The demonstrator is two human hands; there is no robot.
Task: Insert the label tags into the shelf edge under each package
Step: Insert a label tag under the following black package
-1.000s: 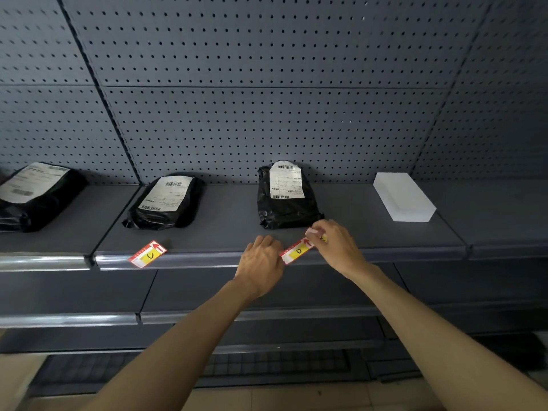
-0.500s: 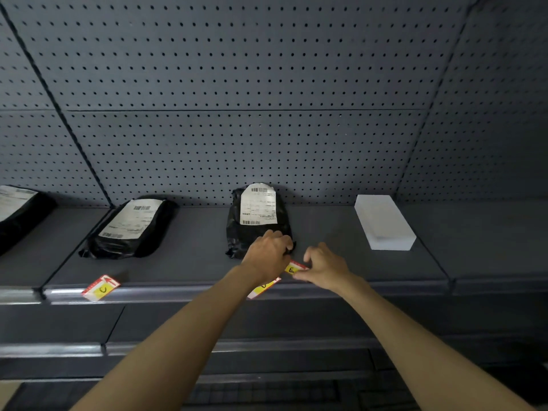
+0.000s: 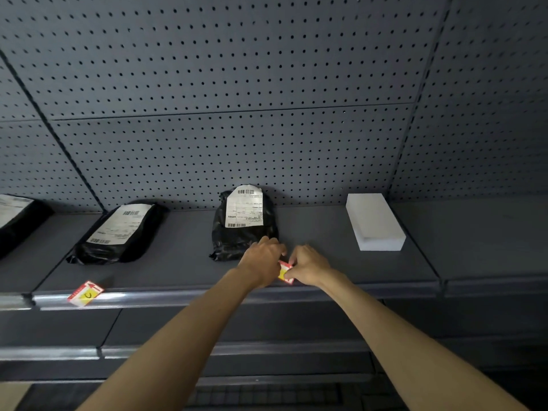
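Observation:
Both my hands meet just above the shelf edge (image 3: 178, 296), in front of the middle black package (image 3: 244, 223). Between them they pinch a red and yellow label tag (image 3: 286, 271); my left hand (image 3: 261, 259) grips its left end and my right hand (image 3: 308, 265) its right end. Most of the tag is hidden by my fingers. A second tag (image 3: 85, 293) marked with a letter lies tilted on the shelf edge below the left black package (image 3: 118, 232). A white box (image 3: 375, 221) lies to the right with no tag below it.
A third black package (image 3: 14, 221) lies at the far left on the neighbouring shelf. A grey pegboard wall (image 3: 267, 84) backs the shelf. Lower shelves (image 3: 237, 350) run beneath my forearms.
My hands have closed in on each other over the shelf front. The tag that hung below my left hand is out of sight, and only one tag shows between the fingers.

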